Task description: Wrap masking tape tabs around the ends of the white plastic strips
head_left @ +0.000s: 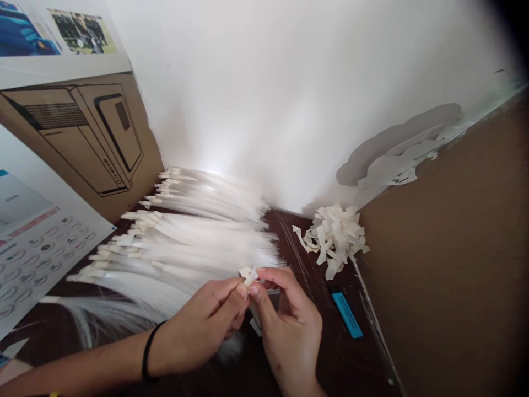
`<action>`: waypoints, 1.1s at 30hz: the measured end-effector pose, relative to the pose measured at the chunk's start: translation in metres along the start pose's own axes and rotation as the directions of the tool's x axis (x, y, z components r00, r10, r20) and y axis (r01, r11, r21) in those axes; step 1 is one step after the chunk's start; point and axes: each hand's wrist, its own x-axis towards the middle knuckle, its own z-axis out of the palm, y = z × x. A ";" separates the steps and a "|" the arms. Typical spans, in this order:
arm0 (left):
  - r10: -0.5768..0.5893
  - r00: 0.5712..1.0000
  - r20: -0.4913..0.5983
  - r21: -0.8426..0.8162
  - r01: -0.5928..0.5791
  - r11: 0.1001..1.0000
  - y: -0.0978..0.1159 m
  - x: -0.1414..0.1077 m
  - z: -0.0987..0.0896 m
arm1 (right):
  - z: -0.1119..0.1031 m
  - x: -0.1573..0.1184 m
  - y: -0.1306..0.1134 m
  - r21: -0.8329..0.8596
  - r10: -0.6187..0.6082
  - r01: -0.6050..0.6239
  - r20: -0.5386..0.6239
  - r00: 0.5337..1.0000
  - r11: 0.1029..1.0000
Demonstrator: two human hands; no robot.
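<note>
Near the lower middle, my left hand (202, 320) and my right hand (289, 325) meet, fingertips almost touching. Both pinch a small cream strip (248, 275), which looks like tape or paper, between thumbs and forefingers. The end of a white fibre bundle seems to be under the strip, but the fingers hide most of it. Behind and left of the hands lie several white fibre bundles (198, 237), side by side, with cream wrapping on their left ends. Loose white fibres (95, 317) spread beside my left forearm.
A pile of cream scraps (336, 234) lies to the right, with a blue-handled tool (347, 314) below it. A cardboard box (86, 143) and printed sheet (37, 231) stand at left. A white wall (264, 99) and brown panel (446, 248) bound the dark table.
</note>
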 end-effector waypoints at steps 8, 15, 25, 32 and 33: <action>0.015 1.000 -0.019 0.190 -0.011 0.982 0.004 -0.001 -0.005 | -0.004 0.005 -0.001 -0.072 -0.142 0.147 0.068 0.988 0.987; 0.025 0.999 -0.023 0.209 -0.020 0.978 0.003 -0.001 -0.005 | -0.002 0.001 0.000 -0.078 -0.066 0.066 0.000 0.998 0.995; 0.047 0.999 -0.014 0.237 -0.043 0.970 0.001 -0.002 -0.006 | -0.002 0.001 0.002 -0.038 -0.002 0.004 0.051 0.999 0.999; 0.077 0.997 -0.009 0.275 -0.072 0.959 0.007 -0.002 -0.006 | 0.000 -0.003 0.005 -0.005 0.046 -0.046 0.036 0.998 0.999; 0.081 0.997 -0.006 0.274 -0.076 0.959 0.007 -0.002 -0.006 | 0.000 -0.003 0.005 -0.007 0.034 -0.034 0.049 0.998 0.999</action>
